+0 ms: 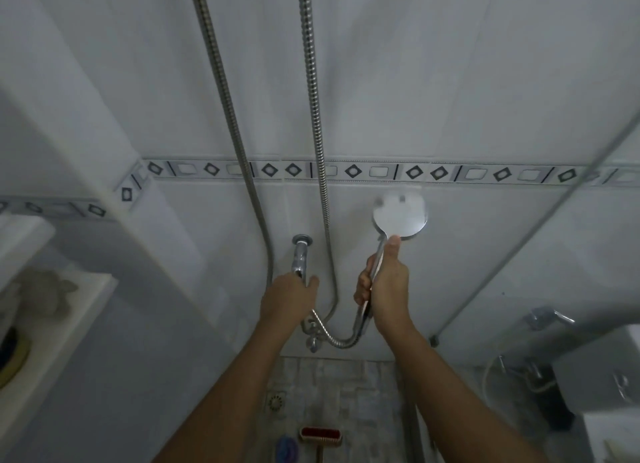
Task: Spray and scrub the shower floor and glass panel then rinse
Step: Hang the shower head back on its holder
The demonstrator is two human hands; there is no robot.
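Two-handed: gripped shower head (400,216) in right hand (384,289) for aiming; clasped tap (299,258) with left hand (287,296), presumably for rinse water.

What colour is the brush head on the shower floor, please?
Dark red; the brush head shows near the bottom of the head view.

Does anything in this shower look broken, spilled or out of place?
Nothing looks damaged or spilled. The only loose things are a red-bristled brush and a blue item lying on the floor near the drain.
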